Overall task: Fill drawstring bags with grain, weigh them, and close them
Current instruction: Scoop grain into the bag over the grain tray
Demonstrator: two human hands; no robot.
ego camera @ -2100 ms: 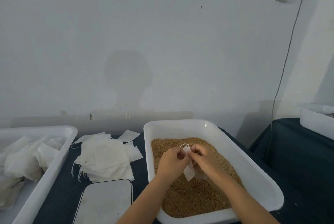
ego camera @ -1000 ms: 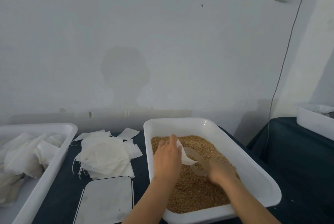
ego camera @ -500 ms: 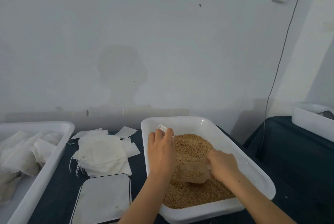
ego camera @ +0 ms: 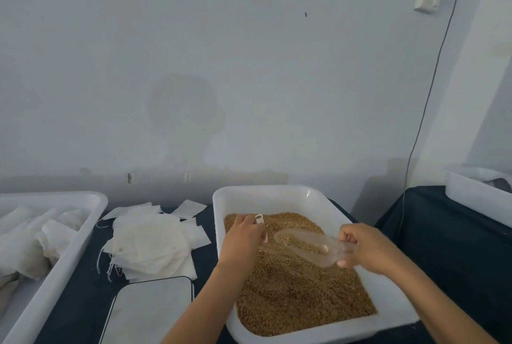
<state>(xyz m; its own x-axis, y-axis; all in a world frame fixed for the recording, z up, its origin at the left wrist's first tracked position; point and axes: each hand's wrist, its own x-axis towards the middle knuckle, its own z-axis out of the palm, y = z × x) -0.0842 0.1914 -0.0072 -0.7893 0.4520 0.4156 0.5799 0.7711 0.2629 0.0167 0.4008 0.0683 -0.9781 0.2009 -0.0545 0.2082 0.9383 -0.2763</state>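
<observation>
A white tub (ego camera: 302, 194) holds brown grain (ego camera: 299, 293). My left hand (ego camera: 243, 238) hovers over the tub's left side and grips a small white drawstring bag (ego camera: 260, 219); only the bag's top shows above my fingers. My right hand (ego camera: 365, 248) holds a clear plastic scoop (ego camera: 304, 244) by its handle. The scoop carries some grain and points left towards the bag, just above the grain surface.
A pile of empty white bags (ego camera: 149, 241) lies left of the tub. A flat white scale (ego camera: 149, 313) sits in front of that pile. Another white tub (ego camera: 63, 257) with bags is at far left, and a further white tub (ego camera: 476, 196) at far right.
My right hand has lifted the scoop out of the grain with a load and swung it towards the bag. My left hand has kept the bag at the tub's left side.
</observation>
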